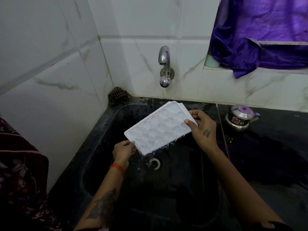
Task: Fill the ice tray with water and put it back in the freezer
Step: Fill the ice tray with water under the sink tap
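Both forearms are bare, no sleeves showing. The left hand (124, 150) has an orange thread band (117, 169) around its wrist and a dark tattoo (104, 204) along the forearm. The right hand (202, 129) bears a small dark tattoo on its back.

Looks like a home kitchen: black stone sink (103, 130) set in a dark counter (275, 147), steel wall tap (164, 64), marble-look tiles (50, 80), little steel pot (240, 118) nearby.
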{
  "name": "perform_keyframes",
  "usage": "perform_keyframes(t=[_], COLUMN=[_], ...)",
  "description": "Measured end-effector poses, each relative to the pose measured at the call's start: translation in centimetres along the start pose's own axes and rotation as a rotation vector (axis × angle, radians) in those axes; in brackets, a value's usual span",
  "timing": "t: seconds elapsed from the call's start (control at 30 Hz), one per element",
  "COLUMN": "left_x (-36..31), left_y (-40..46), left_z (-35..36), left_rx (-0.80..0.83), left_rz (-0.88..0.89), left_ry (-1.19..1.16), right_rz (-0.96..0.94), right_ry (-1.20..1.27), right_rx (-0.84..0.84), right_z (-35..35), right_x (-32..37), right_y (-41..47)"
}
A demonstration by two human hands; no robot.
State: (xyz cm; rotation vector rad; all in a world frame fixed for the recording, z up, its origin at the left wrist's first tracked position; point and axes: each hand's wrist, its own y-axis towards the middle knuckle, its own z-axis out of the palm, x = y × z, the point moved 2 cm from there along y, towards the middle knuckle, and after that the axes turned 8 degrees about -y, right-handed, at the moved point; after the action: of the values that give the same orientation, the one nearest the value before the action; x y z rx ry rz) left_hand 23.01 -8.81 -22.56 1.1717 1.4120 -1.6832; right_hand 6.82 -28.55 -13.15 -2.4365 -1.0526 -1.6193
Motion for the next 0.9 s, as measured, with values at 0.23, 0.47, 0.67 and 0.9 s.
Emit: perform_keyframes(t=[0.23, 0.47, 0.67, 0.9], left_x=[0.1, 0.0, -0.3, -0.4], left_y=[-0.2, -0.5, -1.1, -1.7], left_z=[0.0, 0.2, 0.4, 0.6], left_rx=[0.000, 0.013, 0.012, -0.028], left_rz=[0.023, 0.067, 0.075, 0.112], left_ry=[-0.067, -0.090, -0.105, -0.171], right_rz=[-0.098, -0.187, -0.243, -0.298], right_ry=[0.034, 0.081, 0.120, 0.132], right_rx=[0.018, 0.024, 0.038, 0.056], right_z=[-0.2, -0.8, -1.3, -2.2], right_x=[0.2, 0.4, 0.5, 0.5], right_y=[-0.1, -0.3, -0.4, -0.8])
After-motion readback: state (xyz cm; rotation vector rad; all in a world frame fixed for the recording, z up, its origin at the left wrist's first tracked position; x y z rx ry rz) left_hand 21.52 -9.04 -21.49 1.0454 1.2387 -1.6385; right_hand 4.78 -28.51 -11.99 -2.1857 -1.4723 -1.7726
